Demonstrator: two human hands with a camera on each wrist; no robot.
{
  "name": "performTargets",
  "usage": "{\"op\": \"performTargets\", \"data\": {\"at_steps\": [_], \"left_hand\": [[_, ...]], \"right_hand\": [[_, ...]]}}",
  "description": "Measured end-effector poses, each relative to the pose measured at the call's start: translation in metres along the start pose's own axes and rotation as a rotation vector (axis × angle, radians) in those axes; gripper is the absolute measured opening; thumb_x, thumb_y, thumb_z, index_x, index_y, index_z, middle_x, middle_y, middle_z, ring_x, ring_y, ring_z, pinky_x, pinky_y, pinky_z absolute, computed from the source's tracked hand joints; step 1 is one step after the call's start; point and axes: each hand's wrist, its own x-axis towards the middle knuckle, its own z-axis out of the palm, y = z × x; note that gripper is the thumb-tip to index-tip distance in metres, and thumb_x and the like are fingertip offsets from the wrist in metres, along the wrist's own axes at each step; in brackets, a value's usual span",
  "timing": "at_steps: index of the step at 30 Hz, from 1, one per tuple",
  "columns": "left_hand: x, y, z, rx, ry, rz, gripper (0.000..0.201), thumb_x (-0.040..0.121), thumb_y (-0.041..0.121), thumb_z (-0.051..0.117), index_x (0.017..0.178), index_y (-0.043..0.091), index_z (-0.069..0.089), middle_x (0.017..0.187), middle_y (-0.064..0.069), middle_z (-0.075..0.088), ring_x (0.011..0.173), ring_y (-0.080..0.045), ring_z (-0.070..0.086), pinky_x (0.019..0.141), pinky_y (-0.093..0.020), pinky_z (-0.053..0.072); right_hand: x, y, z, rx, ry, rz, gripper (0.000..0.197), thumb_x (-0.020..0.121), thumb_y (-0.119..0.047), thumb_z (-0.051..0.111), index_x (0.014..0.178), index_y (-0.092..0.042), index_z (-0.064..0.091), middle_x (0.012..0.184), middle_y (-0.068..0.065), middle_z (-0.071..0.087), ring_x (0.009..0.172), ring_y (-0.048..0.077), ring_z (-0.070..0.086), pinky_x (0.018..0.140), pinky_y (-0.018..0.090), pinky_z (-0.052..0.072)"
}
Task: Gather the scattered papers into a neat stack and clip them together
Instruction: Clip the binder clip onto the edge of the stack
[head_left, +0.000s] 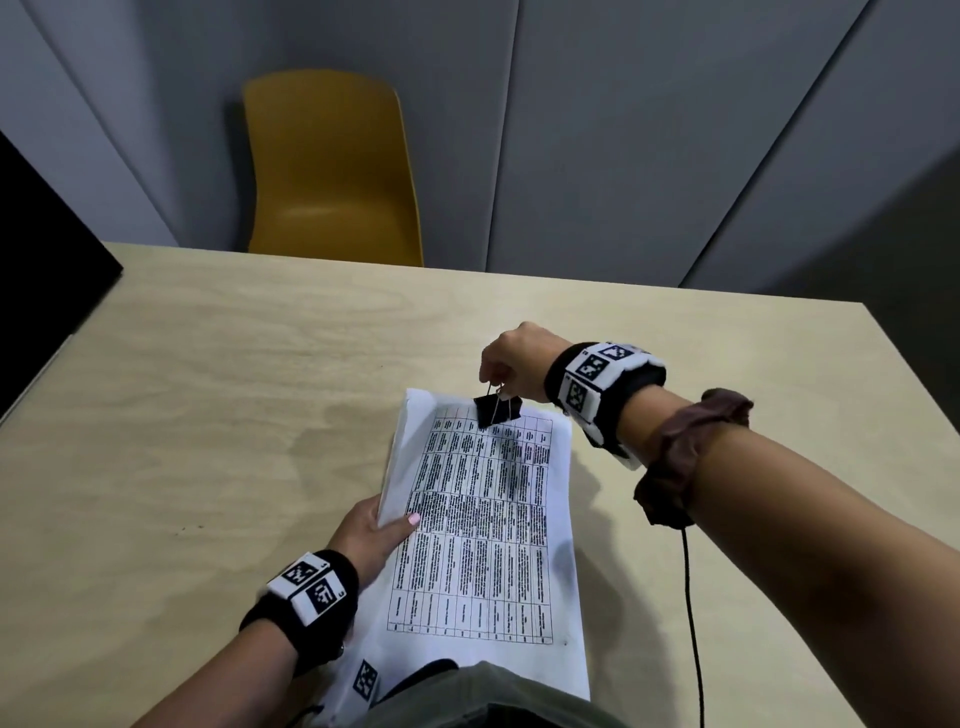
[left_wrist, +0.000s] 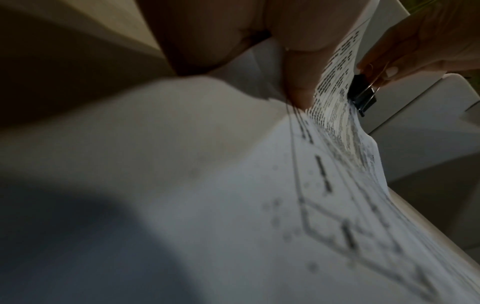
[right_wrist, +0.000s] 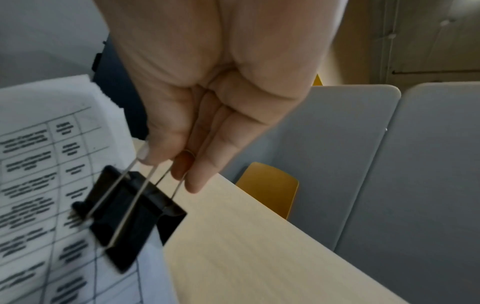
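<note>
A stack of white papers printed with a table lies lengthwise on the wooden table, its near end over the table's front edge. My left hand grips the stack's left edge, thumb on top, and lifts that side slightly. A black binder clip sits at the stack's far edge. My right hand pinches its two wire handles together from above. In the right wrist view the clip sits over the papers at their edge. The left wrist view shows the clip beyond the curved papers.
A yellow chair stands behind the table's far edge, with grey partition panels beyond. A dark object borders the table at the far left. A black cable hangs from my right forearm.
</note>
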Motion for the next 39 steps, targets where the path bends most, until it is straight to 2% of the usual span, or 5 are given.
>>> {"op": "performTargets", "data": {"at_steps": [11, 20, 26, 33, 39], "left_hand": [[0.004, 0.003, -0.014, -0.116, -0.175, -0.091, 0.036, 0.073, 0.029, 0.073, 0.105, 0.021, 0.059, 0.112, -0.007, 0.068, 0.108, -0.026, 0.062, 0.103, -0.049, 0.041], [0.013, 0.000, -0.019, -0.106, -0.229, -0.069, 0.063, 0.050, 0.049, 0.078, 0.103, 0.018, 0.063, 0.107, -0.002, 0.071, 0.106, -0.020, 0.064, 0.104, -0.042, 0.042], [0.018, -0.005, -0.019, -0.135, -0.229, -0.053, 0.065, 0.046, 0.052, 0.078, 0.100, 0.019, 0.062, 0.102, 0.001, 0.071, 0.103, -0.018, 0.063, 0.102, -0.042, 0.042], [0.021, -0.007, -0.019, -0.119, -0.221, -0.050, 0.057, 0.052, 0.046, 0.079, 0.098, 0.016, 0.063, 0.103, -0.004, 0.070, 0.104, -0.025, 0.063, 0.102, -0.047, 0.043], [0.021, -0.009, -0.016, -0.130, -0.161, -0.061, 0.023, 0.074, 0.023, 0.070, 0.095, 0.020, 0.061, 0.100, 0.002, 0.068, 0.109, -0.026, 0.060, 0.103, -0.041, 0.041]], "right_hand": [[0.013, 0.011, 0.023, 0.490, -0.317, 0.158, 0.058, 0.079, -0.016, 0.072, 0.133, -0.009, 0.049, 0.130, 0.007, 0.058, 0.118, 0.022, 0.054, 0.105, 0.034, 0.039], [0.012, 0.012, 0.047, 0.400, -0.383, 0.204, 0.027, 0.077, -0.024, 0.075, 0.094, -0.008, 0.062, 0.073, 0.000, 0.057, 0.066, 0.014, 0.052, 0.054, 0.020, 0.037], [0.012, 0.023, 0.038, 0.957, -0.323, 0.391, 0.063, 0.063, -0.077, 0.054, 0.084, -0.021, 0.075, 0.100, 0.001, 0.065, 0.091, 0.016, 0.054, 0.083, 0.026, 0.039], [0.006, 0.004, 0.060, 0.327, -0.252, 0.200, 0.041, 0.073, -0.038, 0.076, 0.103, -0.013, 0.062, 0.091, 0.003, 0.065, 0.088, 0.021, 0.061, 0.077, 0.029, 0.046], [-0.016, 0.003, 0.099, 0.093, 0.296, 0.213, 0.060, 0.080, -0.042, 0.063, 0.133, -0.026, 0.041, 0.134, 0.005, 0.050, 0.128, 0.024, 0.042, 0.116, 0.053, 0.010]]}}
